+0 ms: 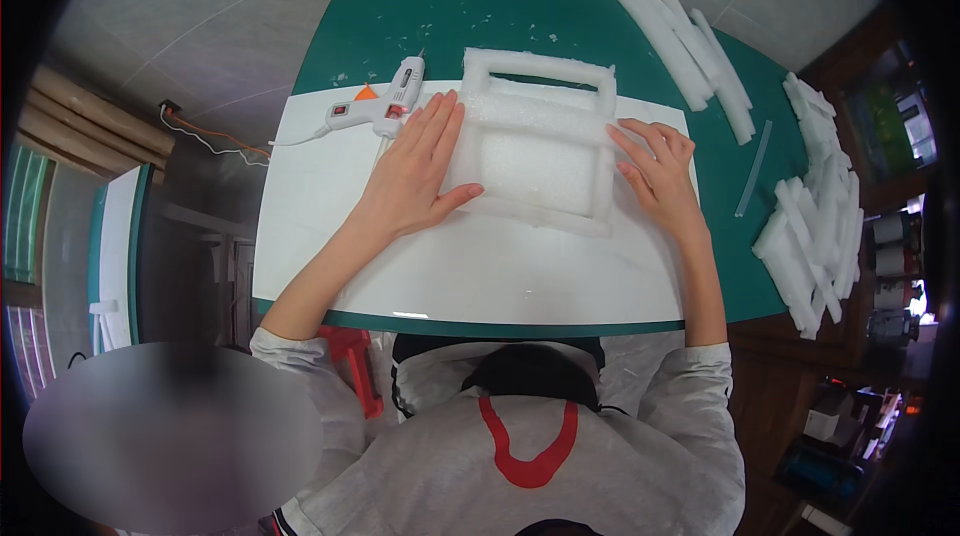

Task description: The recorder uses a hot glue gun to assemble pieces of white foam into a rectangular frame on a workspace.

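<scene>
A white foam frame with bars around a large panel and a narrow slot at its far end stands on the white board. My left hand lies flat along its left side, fingers stretched out together and thumb spread toward the near left corner. On the right side, my right hand has bent, parted fingers, with the fingertips at the foam's edge. Neither hand is wrapped around the foam. Just beyond my left fingers lies a white glue gun, its nozzle pointing away, with a small orange piece beside it.
The white board covers part of a green table. Loose foam strips lie at the far right, and a foam pile sits along the right edge. Between them is a clear glue stick. A white cord runs left from the glue gun.
</scene>
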### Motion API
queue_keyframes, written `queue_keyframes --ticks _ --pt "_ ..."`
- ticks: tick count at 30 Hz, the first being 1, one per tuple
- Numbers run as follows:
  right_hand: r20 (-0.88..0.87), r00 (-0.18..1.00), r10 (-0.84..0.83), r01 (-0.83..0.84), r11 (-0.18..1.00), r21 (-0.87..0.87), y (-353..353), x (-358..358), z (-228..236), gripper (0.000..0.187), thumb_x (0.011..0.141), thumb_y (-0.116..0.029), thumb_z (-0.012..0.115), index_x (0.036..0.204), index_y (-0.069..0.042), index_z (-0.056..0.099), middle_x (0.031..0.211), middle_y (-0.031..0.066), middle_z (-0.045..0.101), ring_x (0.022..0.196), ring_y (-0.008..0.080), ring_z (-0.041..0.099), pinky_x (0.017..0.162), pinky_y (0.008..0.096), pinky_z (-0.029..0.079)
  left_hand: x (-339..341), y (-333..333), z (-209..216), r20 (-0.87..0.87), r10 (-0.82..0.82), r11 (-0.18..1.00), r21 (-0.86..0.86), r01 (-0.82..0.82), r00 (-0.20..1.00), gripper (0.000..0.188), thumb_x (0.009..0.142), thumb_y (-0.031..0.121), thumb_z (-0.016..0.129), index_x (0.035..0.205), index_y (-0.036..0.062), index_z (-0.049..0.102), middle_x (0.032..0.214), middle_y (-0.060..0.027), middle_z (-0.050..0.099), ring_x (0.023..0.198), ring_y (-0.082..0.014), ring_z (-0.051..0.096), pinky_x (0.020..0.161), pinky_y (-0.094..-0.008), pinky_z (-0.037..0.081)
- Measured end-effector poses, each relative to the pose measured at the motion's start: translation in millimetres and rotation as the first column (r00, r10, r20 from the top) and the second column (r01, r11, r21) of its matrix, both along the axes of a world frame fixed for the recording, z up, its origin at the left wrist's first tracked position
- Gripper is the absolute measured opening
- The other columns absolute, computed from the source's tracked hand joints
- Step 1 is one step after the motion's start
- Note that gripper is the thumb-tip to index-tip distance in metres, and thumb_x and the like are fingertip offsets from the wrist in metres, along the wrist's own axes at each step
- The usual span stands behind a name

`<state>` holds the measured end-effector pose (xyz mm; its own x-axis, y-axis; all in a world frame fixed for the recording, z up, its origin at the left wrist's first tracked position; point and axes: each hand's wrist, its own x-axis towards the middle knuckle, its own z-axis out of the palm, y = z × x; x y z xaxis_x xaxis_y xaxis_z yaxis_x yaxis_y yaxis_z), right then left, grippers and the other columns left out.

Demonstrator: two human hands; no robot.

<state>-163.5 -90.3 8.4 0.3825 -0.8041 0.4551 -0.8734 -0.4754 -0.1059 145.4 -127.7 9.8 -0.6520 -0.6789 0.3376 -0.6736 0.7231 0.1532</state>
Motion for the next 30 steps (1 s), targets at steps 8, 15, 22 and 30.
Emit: queue_keyframes --ticks 8,15,22,30 --pt "0.026 1.000 0.008 -0.008 1.000 0.004 1 0 0 0.036 0.080 -0.024 0.057 0.115 -0.014 0.054 0.115 0.0032 0.050 0.103 0.0231 0.041 0.091 0.0374 0.023 0 -1 -2 -0.026 0.003 1.000 0.001 -0.003 1.000 0.081 0.073 0.047 0.059 0.131 0.0003 0.028 0.136 -0.0216 0.025 0.127 -0.0332 0.023 0.103 -0.0397 0.024" --pt "0.003 1.000 -0.003 0.003 1.000 -0.022 1 2 1 0.038 0.079 -0.027 0.059 0.114 -0.014 0.054 0.114 0.0029 0.051 0.102 0.0226 0.043 0.092 0.0382 0.023 5 -7 -5 -0.062 -0.044 0.998 0.031 0.046 0.997 0.077 0.073 0.046 0.058 0.132 0.0060 0.029 0.138 -0.0158 0.025 0.128 -0.0316 0.023 0.102 -0.0400 0.025" --pt "-0.026 0.999 -0.020 0.019 0.999 -0.028 0 2 2 0.036 0.080 -0.028 0.057 0.113 -0.014 0.054 0.113 0.0020 0.053 0.100 0.0216 0.044 0.092 0.0387 0.024 7 -9 -6 -0.126 -0.074 0.993 0.084 0.085 0.989 0.069 0.077 0.039 0.054 0.133 0.0072 0.029 0.138 -0.0155 0.024 0.128 -0.0314 0.022 0.103 -0.0405 0.023" --pt "-0.019 1.000 -0.019 0.018 0.999 -0.043 1 4 1 0.036 0.080 -0.029 0.057 0.113 -0.014 0.054 0.113 0.0019 0.053 0.101 0.0215 0.044 0.093 0.0394 0.024 7 -10 -3 -0.174 -0.047 0.979 0.186 0.080 0.984 0.064 0.077 0.035 0.049 0.131 0.0067 0.030 0.137 -0.0161 0.024 0.126 -0.0348 0.022 0.103 -0.0427 0.020"
